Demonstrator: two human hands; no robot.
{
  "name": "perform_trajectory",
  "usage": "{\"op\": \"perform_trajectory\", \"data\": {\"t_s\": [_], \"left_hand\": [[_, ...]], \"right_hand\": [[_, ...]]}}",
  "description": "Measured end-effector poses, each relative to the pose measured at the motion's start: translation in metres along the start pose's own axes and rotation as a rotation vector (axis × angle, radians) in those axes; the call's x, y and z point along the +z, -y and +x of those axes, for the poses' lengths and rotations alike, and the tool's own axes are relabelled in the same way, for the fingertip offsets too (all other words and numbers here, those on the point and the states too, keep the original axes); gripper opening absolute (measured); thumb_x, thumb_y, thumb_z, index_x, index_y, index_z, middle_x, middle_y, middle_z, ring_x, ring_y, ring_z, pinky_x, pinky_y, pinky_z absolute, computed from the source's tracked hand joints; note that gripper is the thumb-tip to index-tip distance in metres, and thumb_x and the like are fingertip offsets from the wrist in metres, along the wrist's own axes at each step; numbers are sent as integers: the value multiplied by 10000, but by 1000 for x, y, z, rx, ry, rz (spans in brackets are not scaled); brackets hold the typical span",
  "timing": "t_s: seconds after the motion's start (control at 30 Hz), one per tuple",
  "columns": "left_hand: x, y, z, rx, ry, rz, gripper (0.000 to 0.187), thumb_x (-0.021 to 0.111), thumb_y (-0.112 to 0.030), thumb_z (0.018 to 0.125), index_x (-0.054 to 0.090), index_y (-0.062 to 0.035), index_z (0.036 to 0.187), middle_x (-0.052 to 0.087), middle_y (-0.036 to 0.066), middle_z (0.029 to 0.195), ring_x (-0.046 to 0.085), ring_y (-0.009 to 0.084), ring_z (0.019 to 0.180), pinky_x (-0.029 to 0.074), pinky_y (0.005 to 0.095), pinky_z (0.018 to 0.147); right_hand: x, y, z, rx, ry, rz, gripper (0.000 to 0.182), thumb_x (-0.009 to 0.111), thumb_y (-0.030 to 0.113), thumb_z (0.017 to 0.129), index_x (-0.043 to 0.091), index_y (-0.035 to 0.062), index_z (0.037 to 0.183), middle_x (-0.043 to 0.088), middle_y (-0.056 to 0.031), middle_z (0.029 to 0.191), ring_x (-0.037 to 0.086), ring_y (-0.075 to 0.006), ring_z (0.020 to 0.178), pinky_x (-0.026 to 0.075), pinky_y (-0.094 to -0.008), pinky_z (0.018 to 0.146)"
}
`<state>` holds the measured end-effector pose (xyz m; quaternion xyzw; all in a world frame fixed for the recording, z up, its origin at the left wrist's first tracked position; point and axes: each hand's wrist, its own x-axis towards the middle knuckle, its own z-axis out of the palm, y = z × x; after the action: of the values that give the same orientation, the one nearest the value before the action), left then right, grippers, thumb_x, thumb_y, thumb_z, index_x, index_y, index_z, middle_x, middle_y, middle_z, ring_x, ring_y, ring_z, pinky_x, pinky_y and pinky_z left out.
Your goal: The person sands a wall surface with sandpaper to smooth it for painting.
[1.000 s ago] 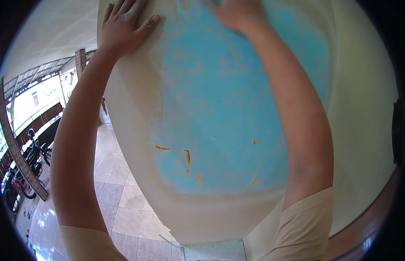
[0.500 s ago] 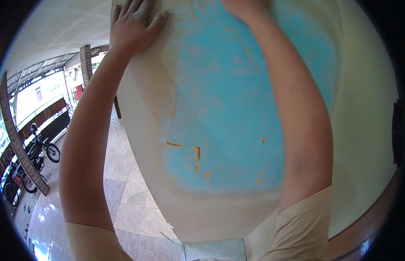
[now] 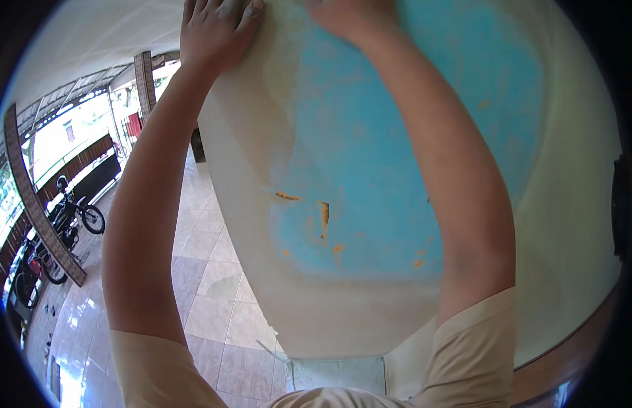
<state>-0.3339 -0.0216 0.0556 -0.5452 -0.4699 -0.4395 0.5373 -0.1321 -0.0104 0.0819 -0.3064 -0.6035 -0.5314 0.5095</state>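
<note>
A pale wall (image 3: 343, 316) with a large sanded-looking turquoise patch (image 3: 357, 156) fills the middle of the head view. Orange-brown chips and a short upright gouge (image 3: 325, 214) mark the lower part of the patch. My left hand (image 3: 217, 34) lies against the wall's left edge, fingers stretched out and apart. Across the upper part of the patch reaches my right arm. My right hand (image 3: 353, 17) is near the patch's upper left, partly cut off by the top of the view; its fingers and anything under them are hidden.
Tiled floor (image 3: 224, 292) runs to the left of the wall. A motorcycle (image 3: 64, 217) stands beyond a slanting-looking post (image 3: 41, 197), near a dark fence. A light grey surface (image 3: 336, 376) lies at the wall's foot. A dark object (image 3: 620, 207) sits at the far right.
My right hand has moved left across the turquoise patch. The wall now appears slightly higher and further right in view. My left hand stays at the wall's left edge.
</note>
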Motion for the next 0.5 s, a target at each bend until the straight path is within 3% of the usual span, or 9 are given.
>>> {"op": "perform_trajectory", "data": {"t_s": [0.13, 0.17, 0.2, 0.27, 0.33, 0.4, 0.43, 0.5], "left_hand": [[-1, -2, -11, 38, -38, -16, 609, 365, -378, 1001, 302, -112, 1545, 227, 117, 1629, 148, 301, 1518, 114, 486, 1224], [-3, -2, -13, 27, -36, -14, 608, 370, -376, 1000, 307, -108, 1542, 235, 123, 1626, 157, 308, 1516, 119, 494, 1221], [-2, -1, -14, 28, -40, -10, 608, 370, -376, 1000, 307, -108, 1542, 235, 123, 1626, 157, 308, 1516, 119, 494, 1221], [-1, 1, -17, 18, -41, -13, 612, 372, -376, 999, 296, -112, 1547, 227, 126, 1627, 163, 315, 1513, 120, 501, 1220], [-3, 2, -18, 19, -35, -11, 603, 361, -366, 1004, 293, -115, 1548, 222, 126, 1629, 160, 314, 1514, 119, 499, 1221], [0, 4, -23, 16, -21, -19, 595, 350, -356, 1009, 289, -117, 1550, 217, 126, 1630, 157, 314, 1515, 117, 496, 1223], [2, 6, -23, 34, -20, -12, 584, 338, -342, 1013, 290, -118, 1550, 215, 125, 1631, 156, 313, 1515, 117, 496, 1223], [1, 7, -23, 52, -25, 7, 573, 326, -328, 1018, 290, -118, 1550, 214, 124, 1631, 156, 313, 1515, 116, 496, 1224]], "right_hand": [[-23, -2, -25, -320, 209, 132, 611, 507, 410, 970, 398, 100, 1485, 298, -86, 1588, 207, -268, 1489, 145, -463, 1234], [1, -14, -19, -287, 9, 42, 628, 516, 420, 966, 394, 97, 1491, 301, -85, 1589, 211, -265, 1488, 152, -452, 1235], [0, -19, -10, -288, 3, 42, 628, 516, 420, 966, 394, 97, 1491, 301, -85, 1589, 211, -265, 1488, 152, -452, 1235], [-3, -26, 3, 36, 4, -14, 645, 519, 431, 964, 388, 97, 1499, 287, -95, 1598, 216, -265, 1485, 149, -465, 1233], [-9, 4, -22, 44, -8, 46, 642, 547, 419, 948, 414, 89, 1482, 308, -112, 1582, 233, -274, 1477, 160, -478, 1225], [-3, 29, -59, -279, 1, 173, 631, 581, 398, 925, 446, 90, 1458, 372, -131, 1537, 257, -293, 1463, 184, -487, 1211], [-2, 26, -63, -280, 5, 172, 631, 581, 398, 925, 446, 90, 1458, 372, -131, 1537, 257, -293, 1463, 184, -487, 1211], [-10, 19, -64, -512, 104, 273, 629, 597, 386, 913, 454, 91, 1450, 406, -130, 1507, 264, -288, 1459, 198, -487, 1204]]}}
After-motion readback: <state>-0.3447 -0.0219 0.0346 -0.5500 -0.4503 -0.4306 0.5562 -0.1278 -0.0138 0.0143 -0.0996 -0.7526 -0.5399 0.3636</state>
